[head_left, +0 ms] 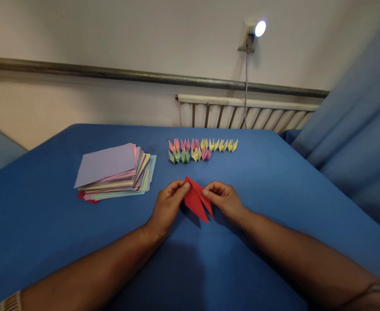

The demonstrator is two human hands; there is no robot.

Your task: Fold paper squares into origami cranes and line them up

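Two forearms reach over blue table, red paper partly folded between hands

Nearest to the camera, the left forearm (106, 263) and the right forearm (306, 255) come in over the blue table (63, 233) and meet at the red paper (194, 201), near the middle. Behind it, eleven small folded pieces stand in two rows, seven in the back row (223, 146) and four in the front row (185, 156); these I judge finished. The red paper has slanted folds and two separate points directed downward, so it seems only part-way. Flat sheets in the stack of paper (107, 166), at the left, look not yet folded.

Left hand (166, 205) is nearly closed, pinching the paper's upper left edge, thumb on top. Right hand (230, 203) pinches its right edge between thumb and curled fingers.
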